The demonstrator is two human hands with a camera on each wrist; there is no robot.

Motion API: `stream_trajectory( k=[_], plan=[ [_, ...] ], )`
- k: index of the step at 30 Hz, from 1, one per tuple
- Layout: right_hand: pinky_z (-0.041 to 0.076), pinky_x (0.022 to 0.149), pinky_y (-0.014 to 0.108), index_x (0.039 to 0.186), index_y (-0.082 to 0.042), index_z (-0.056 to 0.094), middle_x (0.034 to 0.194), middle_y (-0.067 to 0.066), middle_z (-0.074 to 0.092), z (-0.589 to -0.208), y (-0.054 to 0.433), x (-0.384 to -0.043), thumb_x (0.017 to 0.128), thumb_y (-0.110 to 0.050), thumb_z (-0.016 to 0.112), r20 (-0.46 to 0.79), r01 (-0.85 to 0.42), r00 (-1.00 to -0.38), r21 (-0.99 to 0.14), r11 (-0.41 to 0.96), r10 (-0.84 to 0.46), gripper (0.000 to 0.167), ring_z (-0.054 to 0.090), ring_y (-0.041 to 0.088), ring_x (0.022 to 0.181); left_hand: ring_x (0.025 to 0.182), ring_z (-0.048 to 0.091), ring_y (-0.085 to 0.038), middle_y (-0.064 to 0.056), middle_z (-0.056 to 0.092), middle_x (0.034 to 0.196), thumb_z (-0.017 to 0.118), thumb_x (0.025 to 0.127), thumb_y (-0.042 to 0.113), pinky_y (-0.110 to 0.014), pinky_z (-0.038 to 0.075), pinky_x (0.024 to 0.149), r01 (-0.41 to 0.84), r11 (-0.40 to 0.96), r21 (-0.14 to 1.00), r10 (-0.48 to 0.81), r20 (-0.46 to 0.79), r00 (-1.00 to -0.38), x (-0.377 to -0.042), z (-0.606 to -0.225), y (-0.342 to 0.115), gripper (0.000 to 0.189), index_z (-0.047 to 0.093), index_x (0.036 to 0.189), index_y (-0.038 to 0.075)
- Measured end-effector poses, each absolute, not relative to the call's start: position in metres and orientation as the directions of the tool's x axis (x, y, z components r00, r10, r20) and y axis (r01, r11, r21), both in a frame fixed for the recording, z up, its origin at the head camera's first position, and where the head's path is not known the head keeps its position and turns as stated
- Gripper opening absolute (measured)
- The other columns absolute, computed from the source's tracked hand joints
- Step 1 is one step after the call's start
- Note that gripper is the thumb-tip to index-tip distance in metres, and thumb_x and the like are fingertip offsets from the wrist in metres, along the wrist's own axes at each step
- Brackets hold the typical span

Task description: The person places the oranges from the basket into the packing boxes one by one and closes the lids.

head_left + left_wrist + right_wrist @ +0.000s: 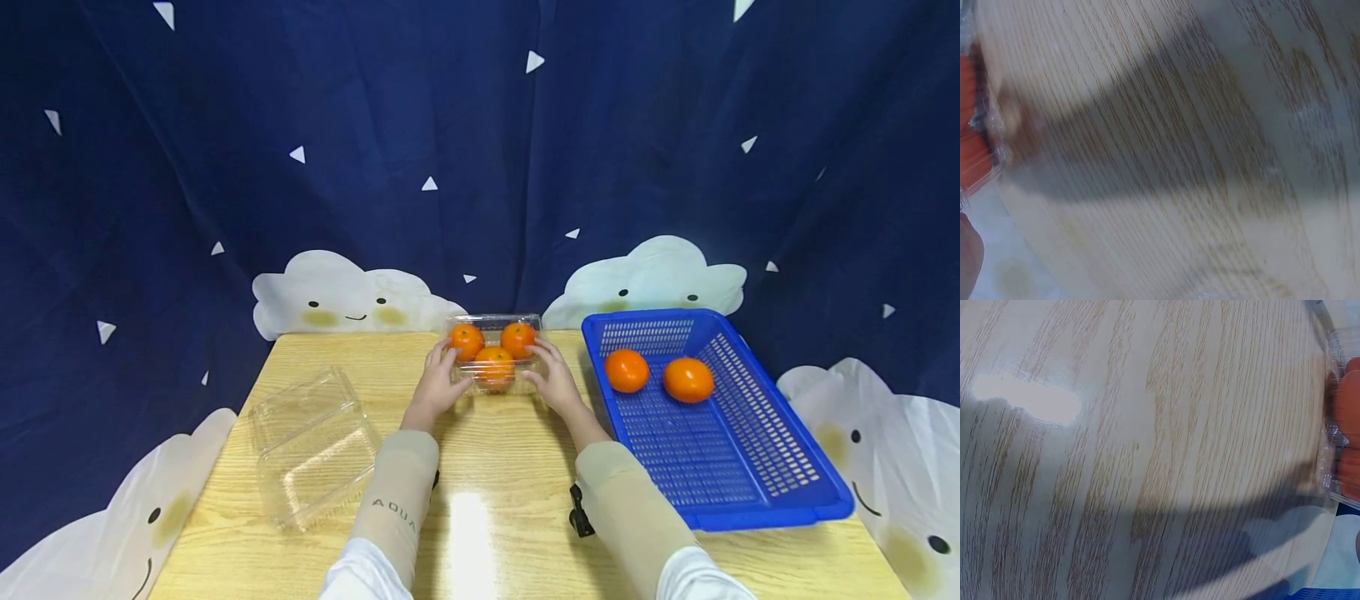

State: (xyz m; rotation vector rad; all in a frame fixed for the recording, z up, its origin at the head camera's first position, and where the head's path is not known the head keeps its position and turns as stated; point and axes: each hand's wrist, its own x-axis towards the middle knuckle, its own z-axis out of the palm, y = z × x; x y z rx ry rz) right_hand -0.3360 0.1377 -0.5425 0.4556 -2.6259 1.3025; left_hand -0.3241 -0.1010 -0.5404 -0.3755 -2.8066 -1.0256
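Note:
Near the back edge of the table, a clear plastic clamshell box (pixel 517 381) holds three mandarin oranges (pixel 495 367). My left hand (pixel 437 385) grips its left end, fingers on the side and thumb toward the front. On the right end, my right hand (pixel 557 385) holds it in the same way. The left wrist view catches the oranges (pixel 972 156) at its left margin, with a bit of my hand (pixel 969 259) below them. In the right wrist view, the box with its oranges (pixel 1349 412) shows at the right margin.
A second clear clamshell box (pixel 322 458) lies opened out on the left of the wooden table (pixel 510 467). At the right stands a blue plastic basket (pixel 783 408) with two more oranges (pixel 687 380) in it. A dark blue curtain (pixel 480 125) hangs behind the table.

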Motion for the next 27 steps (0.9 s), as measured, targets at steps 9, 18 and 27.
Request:
stream_trajectory(
  k=[9,18,27],
  plan=[
    [0.027,0.104,0.047,0.122,0.002,0.052,0.139,0.019,0.036,-0.542,0.136,-0.335,0.080,-0.001,0.065,0.305,-0.363,-0.931,-0.726,0.583,-0.199,0.044,0.035,0.038,0.127,0.134,0.019,-0.030,-0.014,0.021,0.147,0.061,0.079,0.025,-0.046,0.031,0.102,0.279,0.737,0.615,0.192,0.206,-0.960,-0.323,-0.539,-0.100,0.054,0.046,0.126,0.004],
    [0.027,0.104,0.048,0.123,0.004,0.050,0.138,0.023,0.036,-0.543,0.128,-0.328,0.081,-0.002,0.064,0.394,-0.396,-0.903,-0.608,0.688,-0.172,0.045,0.032,0.039,0.128,0.136,0.019,-0.030,-0.014,0.020,0.149,0.058,0.083,0.023,-0.045,0.028,0.104,0.293,0.773,0.562,0.196,0.228,-0.954,-0.319,-0.538,-0.097,0.055,0.042,0.133,0.005],
    [0.030,0.102,0.046,0.115,0.000,0.055,0.129,0.020,0.046,-0.552,0.116,-0.306,0.085,-0.001,0.059,0.526,-0.393,-0.850,-0.616,0.683,-0.014,0.031,0.039,0.035,0.122,0.124,0.038,-0.032,-0.016,0.043,0.135,0.058,0.082,0.014,-0.043,0.030,0.103,0.355,0.793,0.496,0.101,0.467,-0.878,-0.306,-0.550,-0.099,0.040,0.054,0.120,0.002]
  ],
)
